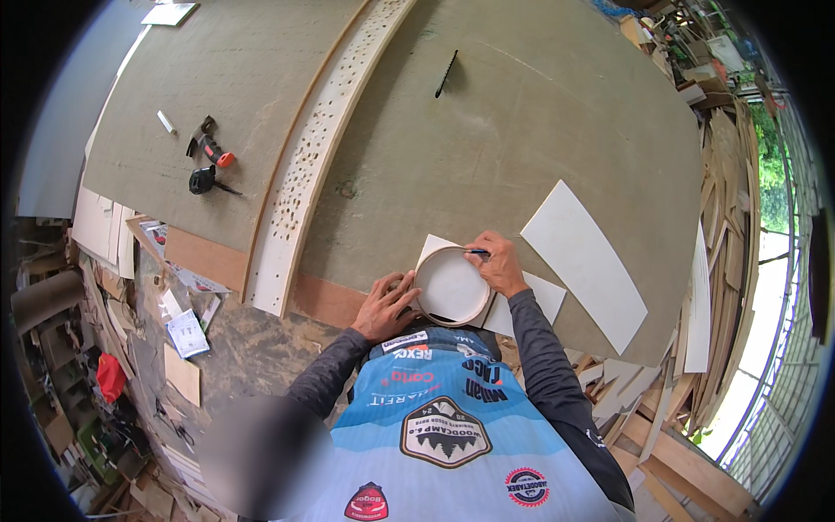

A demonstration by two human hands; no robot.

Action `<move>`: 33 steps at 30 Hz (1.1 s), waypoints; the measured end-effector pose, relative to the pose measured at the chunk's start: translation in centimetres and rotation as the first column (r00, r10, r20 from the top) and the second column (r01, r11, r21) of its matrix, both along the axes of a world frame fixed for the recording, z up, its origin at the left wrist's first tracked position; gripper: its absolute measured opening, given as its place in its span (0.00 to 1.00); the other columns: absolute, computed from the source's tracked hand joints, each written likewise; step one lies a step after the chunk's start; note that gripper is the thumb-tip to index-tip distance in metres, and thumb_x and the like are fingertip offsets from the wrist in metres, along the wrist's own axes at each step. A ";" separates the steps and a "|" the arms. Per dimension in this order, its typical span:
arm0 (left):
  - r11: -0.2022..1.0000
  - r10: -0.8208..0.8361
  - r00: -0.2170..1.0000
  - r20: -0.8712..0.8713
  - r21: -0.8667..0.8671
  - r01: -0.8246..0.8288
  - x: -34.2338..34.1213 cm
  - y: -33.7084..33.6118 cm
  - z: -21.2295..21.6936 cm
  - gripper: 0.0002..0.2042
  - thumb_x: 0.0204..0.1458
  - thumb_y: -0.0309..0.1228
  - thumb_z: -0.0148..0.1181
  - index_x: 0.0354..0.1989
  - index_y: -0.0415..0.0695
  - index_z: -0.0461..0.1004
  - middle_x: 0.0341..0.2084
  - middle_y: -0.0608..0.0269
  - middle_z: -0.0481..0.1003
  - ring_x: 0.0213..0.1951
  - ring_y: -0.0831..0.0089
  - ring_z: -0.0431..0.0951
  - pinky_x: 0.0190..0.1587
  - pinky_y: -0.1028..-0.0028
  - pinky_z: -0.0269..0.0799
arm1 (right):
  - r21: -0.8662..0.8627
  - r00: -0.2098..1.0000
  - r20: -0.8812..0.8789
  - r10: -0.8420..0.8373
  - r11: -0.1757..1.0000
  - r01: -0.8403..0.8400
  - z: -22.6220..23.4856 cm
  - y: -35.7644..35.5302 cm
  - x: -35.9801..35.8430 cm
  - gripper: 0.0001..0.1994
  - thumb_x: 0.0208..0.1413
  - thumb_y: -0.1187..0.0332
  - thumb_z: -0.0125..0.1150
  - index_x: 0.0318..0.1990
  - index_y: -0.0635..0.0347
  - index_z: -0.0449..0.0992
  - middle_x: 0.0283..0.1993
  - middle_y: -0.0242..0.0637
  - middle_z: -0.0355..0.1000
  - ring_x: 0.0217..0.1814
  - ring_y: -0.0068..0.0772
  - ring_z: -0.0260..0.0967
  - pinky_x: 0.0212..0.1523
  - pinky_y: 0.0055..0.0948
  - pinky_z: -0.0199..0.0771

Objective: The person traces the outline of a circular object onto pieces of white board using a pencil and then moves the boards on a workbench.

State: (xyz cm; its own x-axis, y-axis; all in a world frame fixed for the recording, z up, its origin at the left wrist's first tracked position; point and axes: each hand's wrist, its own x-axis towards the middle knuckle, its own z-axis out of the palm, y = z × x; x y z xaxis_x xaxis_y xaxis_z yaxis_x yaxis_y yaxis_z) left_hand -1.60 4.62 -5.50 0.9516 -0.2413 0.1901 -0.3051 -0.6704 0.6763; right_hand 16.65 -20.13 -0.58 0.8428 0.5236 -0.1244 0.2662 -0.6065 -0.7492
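A round, shallow ring (444, 250) with a thin tan rim lies over a white board piece (535, 303) close to my body. White surface shows inside the ring. My left hand (384, 306) presses its fingers against the ring's left edge and holds it. In my right hand (499, 263) is a slim dark pen (477, 251), pinched, its tip at the ring's upper right rim. Whether the tip touches the board is too small to tell.
A large curved white panel (584, 265) lies to the right on the green-grey table (487, 157). Left of centre runs a long white strip with many holes (304, 165). Farther left are a hammer (209, 144) and a black tape measure (203, 180). A dark drill bit (447, 74) lies far off.
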 end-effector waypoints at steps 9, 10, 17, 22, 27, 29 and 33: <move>1.000 -0.010 1.000 0.001 -0.005 0.010 0.1 0.1 -0.2 0.25 0.52 0.38 0.72 0.57 0.45 0.76 0.70 0.54 0.66 0.65 0.51 0.66 0.65 0.54 0.67 | 0.005 1.000 0.010 0.017 1.000 -0.017 -0.2 -0.1 0.2 0.09 0.51 0.69 0.72 0.37 0.64 0.85 0.35 0.43 0.76 0.37 0.43 0.76 0.39 0.36 0.76; 1.000 -0.012 1.000 0.005 -0.002 0.012 0.1 0.2 -0.1 0.24 0.52 0.38 0.72 0.57 0.45 0.76 0.70 0.54 0.66 0.65 0.51 0.66 0.65 0.54 0.67 | 0.003 1.000 0.015 0.020 1.000 -0.020 -0.1 -0.1 0.2 0.09 0.51 0.69 0.72 0.37 0.64 0.85 0.35 0.43 0.76 0.37 0.43 0.76 0.40 0.36 0.76; 1.000 -0.020 0.999 0.029 0.006 0.020 0.2 0.3 -0.1 0.28 0.48 0.36 0.76 0.58 0.46 0.75 0.71 0.55 0.65 0.64 0.49 0.68 0.64 0.53 0.69 | 0.020 0.997 -0.069 -0.029 0.999 0.031 -0.2 -0.1 0.1 0.07 0.51 0.70 0.71 0.36 0.61 0.85 0.36 0.42 0.76 0.39 0.46 0.75 0.42 0.40 0.76; 0.999 -0.035 0.999 0.003 0.000 0.035 0.6 0.5 1.1 0.26 0.48 0.36 0.75 0.57 0.46 0.76 0.71 0.53 0.66 0.63 0.49 0.68 0.63 0.53 0.70 | 0.016 0.997 -0.075 -0.032 0.999 0.034 -0.1 -0.2 0.1 0.08 0.50 0.69 0.72 0.37 0.61 0.85 0.37 0.43 0.77 0.41 0.48 0.76 0.44 0.41 0.76; 1.000 0.003 0.999 0.042 0.017 -0.004 0.5 0.0 0.9 0.23 0.50 0.36 0.74 0.54 0.45 0.77 0.69 0.52 0.67 0.62 0.48 0.70 0.62 0.52 0.70 | 0.021 0.996 -0.086 -0.039 0.999 0.041 -0.4 -0.2 0.0 0.08 0.51 0.69 0.72 0.37 0.61 0.85 0.38 0.43 0.77 0.43 0.49 0.76 0.45 0.41 0.77; 0.999 0.006 0.998 0.055 0.034 -0.008 0.6 -0.1 0.9 0.22 0.51 0.36 0.74 0.53 0.45 0.78 0.68 0.52 0.68 0.62 0.48 0.70 0.62 0.51 0.70 | 0.018 0.995 -0.087 -0.039 0.999 0.041 -0.5 -0.2 0.1 0.08 0.51 0.69 0.72 0.38 0.61 0.85 0.39 0.43 0.77 0.43 0.48 0.76 0.45 0.40 0.77; 0.999 0.011 0.998 0.060 0.039 -0.014 0.6 -0.3 0.8 0.22 0.51 0.37 0.74 0.53 0.45 0.77 0.68 0.51 0.68 0.63 0.47 0.70 0.62 0.51 0.69 | 0.006 0.996 -0.088 -0.026 1.000 0.027 -0.5 -0.3 0.1 0.08 0.51 0.69 0.72 0.38 0.61 0.85 0.39 0.42 0.77 0.44 0.48 0.76 0.46 0.40 0.76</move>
